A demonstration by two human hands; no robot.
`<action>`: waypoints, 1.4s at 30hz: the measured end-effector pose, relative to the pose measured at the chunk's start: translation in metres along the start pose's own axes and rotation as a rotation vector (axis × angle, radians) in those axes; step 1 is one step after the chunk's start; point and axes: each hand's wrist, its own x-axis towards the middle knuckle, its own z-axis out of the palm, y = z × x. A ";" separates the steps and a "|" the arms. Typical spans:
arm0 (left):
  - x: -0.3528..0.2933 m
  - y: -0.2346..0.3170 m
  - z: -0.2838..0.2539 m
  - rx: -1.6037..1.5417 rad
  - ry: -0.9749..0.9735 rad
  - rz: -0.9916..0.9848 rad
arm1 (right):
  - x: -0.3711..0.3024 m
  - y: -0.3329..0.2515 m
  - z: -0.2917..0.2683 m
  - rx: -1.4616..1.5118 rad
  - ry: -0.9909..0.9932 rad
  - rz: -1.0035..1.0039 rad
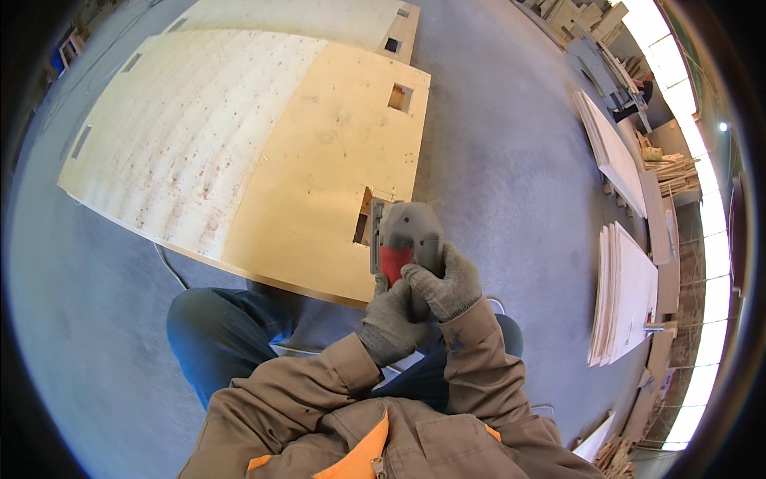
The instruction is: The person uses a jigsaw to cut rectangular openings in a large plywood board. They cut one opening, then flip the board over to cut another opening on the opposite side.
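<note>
A grey and red jigsaw is held up in front of me, its flat metal base plate turned to the left. My left hand, in a grey knit glove, wraps round the lower part of its body. Higher up on the right side, my gloved right hand grips the casing, fingers closed. Behind the tool lies a plywood panel with rectangular cutouts. The jigsaw partly covers the nearest cutout. The blade cannot be made out.
A second plywood panel with cutouts lies beyond the first. On the right, stacked sheets and more boards stand along the side. A cable hangs below the panel's near edge. Far right, a person is by a machine.
</note>
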 end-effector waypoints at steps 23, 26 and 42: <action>0.046 0.055 -0.137 0.305 -0.034 -0.192 | -0.043 0.049 0.040 0.455 0.005 -0.048; 0.080 0.061 -0.160 0.347 -0.103 -0.223 | -0.015 0.058 0.055 0.524 0.019 -0.020; 0.195 0.002 -0.215 0.493 -0.272 -0.391 | 0.116 0.078 0.137 0.695 -0.143 0.144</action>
